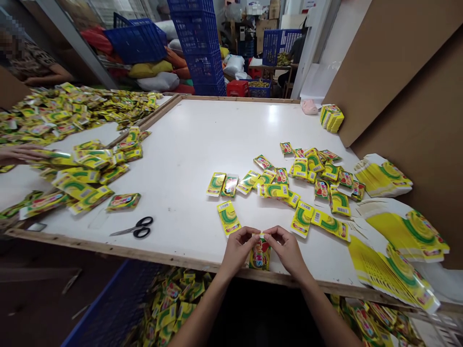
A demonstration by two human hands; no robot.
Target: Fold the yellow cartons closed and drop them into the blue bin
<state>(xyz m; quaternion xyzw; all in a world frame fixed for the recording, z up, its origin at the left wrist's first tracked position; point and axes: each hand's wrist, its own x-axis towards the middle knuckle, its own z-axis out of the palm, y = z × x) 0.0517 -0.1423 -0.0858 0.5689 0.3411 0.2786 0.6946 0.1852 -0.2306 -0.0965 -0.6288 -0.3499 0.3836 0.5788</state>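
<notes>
My left hand [238,249] and my right hand [287,249] both pinch the top edge of one small yellow and red packet [259,255] at the near edge of the white table [202,144]. The fingertips of the two hands almost meet above the packet. A yellow packet with a barcode [228,218] lies just beyond my left hand. Another barcode packet [302,219] lies just beyond my right hand. A loose spread of similar packets [307,176] covers the table further back and to the right.
Black-handled scissors [135,228] lie near the front edge at left. Stacks of flat yellow cartons [398,250] sit at right by a cardboard sheet [415,96]. Another person's hand [18,154] rests on packet piles at far left. A blue bin of packets [170,303] stands below the table.
</notes>
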